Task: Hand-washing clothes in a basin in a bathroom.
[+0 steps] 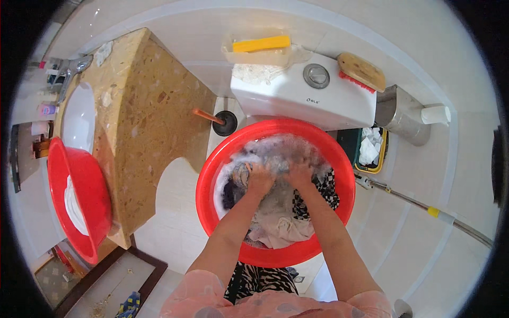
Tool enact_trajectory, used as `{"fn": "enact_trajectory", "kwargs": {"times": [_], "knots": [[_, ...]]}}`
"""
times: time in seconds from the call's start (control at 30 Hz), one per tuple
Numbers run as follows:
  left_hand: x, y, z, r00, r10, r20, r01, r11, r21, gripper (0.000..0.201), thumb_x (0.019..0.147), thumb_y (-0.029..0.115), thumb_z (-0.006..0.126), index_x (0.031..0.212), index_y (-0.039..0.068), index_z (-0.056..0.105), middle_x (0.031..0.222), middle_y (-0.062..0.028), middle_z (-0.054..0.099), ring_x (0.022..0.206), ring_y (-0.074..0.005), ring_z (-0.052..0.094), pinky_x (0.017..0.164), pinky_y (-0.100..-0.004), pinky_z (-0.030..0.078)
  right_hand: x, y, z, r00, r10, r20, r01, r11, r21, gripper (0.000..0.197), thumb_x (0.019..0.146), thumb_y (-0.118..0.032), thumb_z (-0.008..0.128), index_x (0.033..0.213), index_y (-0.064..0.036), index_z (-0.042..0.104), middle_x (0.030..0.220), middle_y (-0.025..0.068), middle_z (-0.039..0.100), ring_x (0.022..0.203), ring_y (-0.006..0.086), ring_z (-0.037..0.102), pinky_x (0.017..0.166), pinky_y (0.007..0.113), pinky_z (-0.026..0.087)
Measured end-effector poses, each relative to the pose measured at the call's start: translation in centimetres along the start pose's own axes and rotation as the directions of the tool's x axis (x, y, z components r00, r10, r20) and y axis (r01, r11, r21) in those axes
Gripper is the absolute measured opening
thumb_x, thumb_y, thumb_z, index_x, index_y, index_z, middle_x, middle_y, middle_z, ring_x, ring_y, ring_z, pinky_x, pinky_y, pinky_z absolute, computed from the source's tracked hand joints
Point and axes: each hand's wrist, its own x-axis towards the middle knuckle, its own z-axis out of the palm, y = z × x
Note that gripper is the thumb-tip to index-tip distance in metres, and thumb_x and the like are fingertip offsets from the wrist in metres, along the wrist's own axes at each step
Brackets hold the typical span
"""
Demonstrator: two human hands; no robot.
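A big red basin (275, 258) is in front of me, with soapy water and wet laundry in it. My left hand (260, 179) and my right hand (300, 174) are close together in the suds, both closed on a wet greyish cloth (276, 164). Foam and water partly hide the fingers. A black-and-white patterned garment (324, 191) lies beside my right hand. Pale beige cloth (286, 228) floats nearer me, below my wrists. Dark cloth (229, 194) shows at the left wall of the basin, next to white foam (241, 159).
Behind the basin stands a white toilet tank (281, 98) bearing a wooden scrub brush (361, 72). A plunger (225, 123) is at its left. Another red basin (98, 185) tilts by the stone counter (154, 100). At right are a waste bin (383, 153) and a mop pole (408, 200).
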Motion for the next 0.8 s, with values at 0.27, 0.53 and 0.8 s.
{"fn": "enact_trajectory", "kwargs": {"times": [0.27, 0.53, 0.8], "knots": [[-1.8, -3.0, -4.6, 0.93, 0.13, -0.343, -0.101, 0.99, 0.101, 0.037, 0.082, 0.029, 0.058, 0.116, 0.017, 0.059, 0.111, -0.0136, 0.054, 0.107, -0.0322, 0.051, 0.093, -0.0512, 0.035, 0.7, 2.6, -3.0, 0.982, -0.15, -0.116, 0.183, 0.912, 0.367, 0.064, 0.075, -0.037, 0.071, 0.133, -0.0223, 0.047, 0.139, 0.018, 0.043, 0.13, 0.0377, 0.037, 0.106, 0.052, 0.03], [-7.4, -5.2, -8.5, 0.964, -0.146, -0.221, -0.029, 0.772, -0.635, 0.021, 0.086, 0.029, 0.063, 0.095, 0.01, 0.068, 0.093, -0.0089, 0.064, 0.083, -0.0204, 0.059, 0.071, -0.033, 0.045, -8.8, -7.5, -6.5, 0.964, -0.074, -0.257, 0.241, 0.657, 0.714, 0.03, 0.077, -0.009, 0.068, 0.105, -0.0085, 0.055, 0.095, 0.0144, 0.063, 0.091, 0.0331, 0.061, 0.079, 0.041, 0.047], [-12.7, -7.3, -8.8, 0.832, -0.461, 0.31, 0.127, -0.386, -0.914, 0.031, 0.092, 0.02, 0.049, 0.11, -0.001, 0.06, 0.107, -0.0121, 0.063, 0.098, -0.0243, 0.06, 0.087, -0.0377, 0.049, -17.4, -11.0, -5.6, 0.957, -0.16, -0.24, 0.288, 0.588, 0.756, 0.043, 0.075, 0.0, 0.058, 0.117, -0.0099, 0.052, 0.119, 0.0163, 0.051, 0.11, 0.0378, 0.05, 0.094, 0.044, 0.042]]}}
